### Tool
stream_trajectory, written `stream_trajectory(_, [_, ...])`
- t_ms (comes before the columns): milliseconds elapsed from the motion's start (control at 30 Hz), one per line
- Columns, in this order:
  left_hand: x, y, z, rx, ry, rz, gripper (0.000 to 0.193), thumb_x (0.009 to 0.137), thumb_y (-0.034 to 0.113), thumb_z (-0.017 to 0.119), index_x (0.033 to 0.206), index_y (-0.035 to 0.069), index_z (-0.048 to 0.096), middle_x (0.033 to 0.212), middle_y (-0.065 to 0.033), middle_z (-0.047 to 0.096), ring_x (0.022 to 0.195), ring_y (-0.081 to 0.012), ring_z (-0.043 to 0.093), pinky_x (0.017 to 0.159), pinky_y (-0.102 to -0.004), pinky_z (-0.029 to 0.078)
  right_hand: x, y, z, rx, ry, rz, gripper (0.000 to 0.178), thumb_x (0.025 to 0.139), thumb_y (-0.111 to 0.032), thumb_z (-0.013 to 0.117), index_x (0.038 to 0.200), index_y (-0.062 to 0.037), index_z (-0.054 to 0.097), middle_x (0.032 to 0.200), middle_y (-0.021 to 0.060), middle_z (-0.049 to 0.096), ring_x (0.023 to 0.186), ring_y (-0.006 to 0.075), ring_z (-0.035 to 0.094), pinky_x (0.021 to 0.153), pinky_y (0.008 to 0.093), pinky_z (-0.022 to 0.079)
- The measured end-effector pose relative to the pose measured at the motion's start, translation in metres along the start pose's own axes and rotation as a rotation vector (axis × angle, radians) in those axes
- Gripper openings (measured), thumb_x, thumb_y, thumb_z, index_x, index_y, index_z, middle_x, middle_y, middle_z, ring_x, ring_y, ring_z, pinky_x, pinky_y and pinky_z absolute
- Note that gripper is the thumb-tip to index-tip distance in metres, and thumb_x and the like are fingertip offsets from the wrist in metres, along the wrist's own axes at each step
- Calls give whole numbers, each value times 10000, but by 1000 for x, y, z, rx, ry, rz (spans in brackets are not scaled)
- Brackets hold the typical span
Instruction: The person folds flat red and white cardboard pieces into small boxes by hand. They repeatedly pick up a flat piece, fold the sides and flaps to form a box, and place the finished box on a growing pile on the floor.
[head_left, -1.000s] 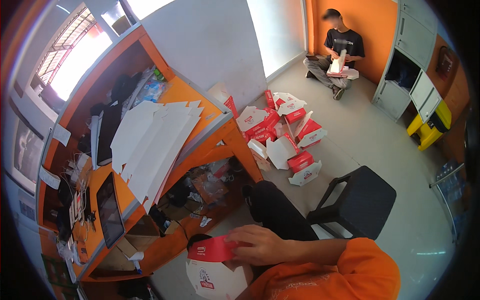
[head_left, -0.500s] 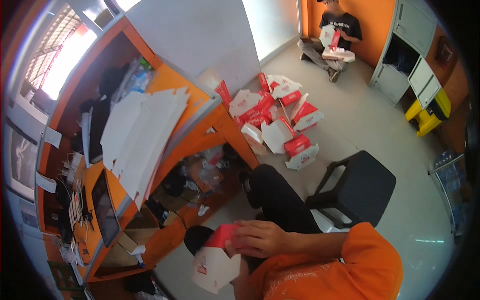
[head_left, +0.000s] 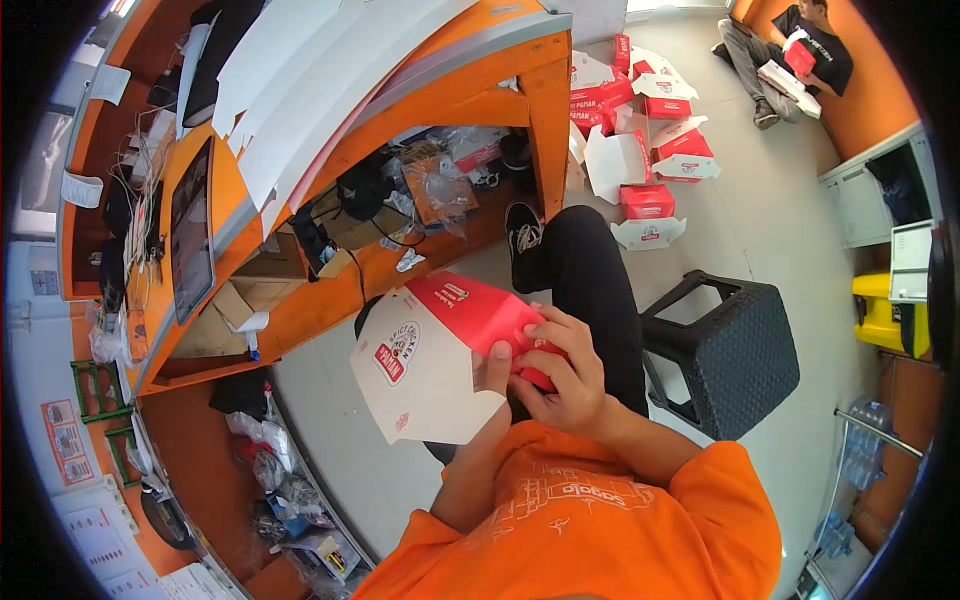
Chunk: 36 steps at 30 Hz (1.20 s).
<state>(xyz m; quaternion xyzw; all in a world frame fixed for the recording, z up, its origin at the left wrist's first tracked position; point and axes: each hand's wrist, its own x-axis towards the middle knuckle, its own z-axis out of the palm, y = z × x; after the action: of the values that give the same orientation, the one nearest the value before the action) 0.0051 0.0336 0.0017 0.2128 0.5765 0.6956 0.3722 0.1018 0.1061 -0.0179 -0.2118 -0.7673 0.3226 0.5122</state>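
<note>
A red and white cardboard food box (head_left: 465, 305) is in front of my body, its large white flap (head_left: 415, 365) spread out toward the left. My left hand (head_left: 493, 385) holds the box from below and behind that flap; its thumb shows against the red side, while most of its fingers are hidden. My right hand (head_left: 568, 365) is closed on the red end of the box, fingers bent over the folded edge. Both hands touch the box at its near right end.
Several red and white boxes (head_left: 655, 155) lie on the floor ahead. A black stool (head_left: 735, 350) stands on my right. Flat white cardboard sheets (head_left: 320, 90) rest on the orange desk (head_left: 480, 75) to the left. Another person (head_left: 800, 60) sits at the far right, holding a box.
My view has tilted down, bringing the box and both hands further into the picture. The right hand now grips the box's end, where earlier it lay over the red side.
</note>
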Motion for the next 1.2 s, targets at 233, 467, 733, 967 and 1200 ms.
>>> stream_trajectory(233, [4, -13, -36, 19, -61, 53, 428, 938, 97, 610, 1341, 54, 473, 1256, -89, 565, 1081, -201, 579, 907, -336, 498, 7, 5, -9, 116, -63, 31, 383, 630, -41, 837, 945, -25, 621, 1145, 161, 564, 1111, 413, 587, 923, 467, 493])
stream_trajectory(467, [-2, -5, -35, 29, -81, 95, 419, 907, 135, 650, 1296, 40, 525, 1319, -124, 511, 1140, -251, 539, 945, -377, 459, 15, 0, -9, 165, -194, 11, 383, 641, -81, 845, 949, -45, 620, 1133, 139, 598, 1123, 400, 582, 922, 444, 483])
stream_trajectory(733, [-6, -16, -23, 210, -55, 263, 419, 872, 178, 697, 1244, 23, 585, 1391, -165, 450, 1208, -309, 494, 989, -424, 414, -5, 10, -19, 155, 98, 374, 321, 830, -32, 650, 1129, 39, 560, 1272, 193, 518, 1194, 329, 514, 1014, 380, 388])
stream_trajectory(967, [-18, -30, -21, 236, 301, 137, 714, 946, 148, 605, 1488, -11, 170, 1402, -175, 387, 1355, -274, 301, 1091, -410, 304, -37, 25, -31, 272, 408, 658, 443, 1031, -196, 437, 1405, 22, 343, 1378, 115, 411, 1258, 178, 407, 1061, 319, 324])
stream_trajectory(1200, [5, -27, -36, 147, 125, 106, 465, 910, -72, 504, 1372, -57, 449, 1325, -162, 537, 1184, -201, 552, 957, -289, 455, -83, 33, -43, 137, 131, 627, 448, 1015, -191, 475, 1393, 18, 355, 1399, 167, 410, 1272, 231, 443, 1027, 345, 370])
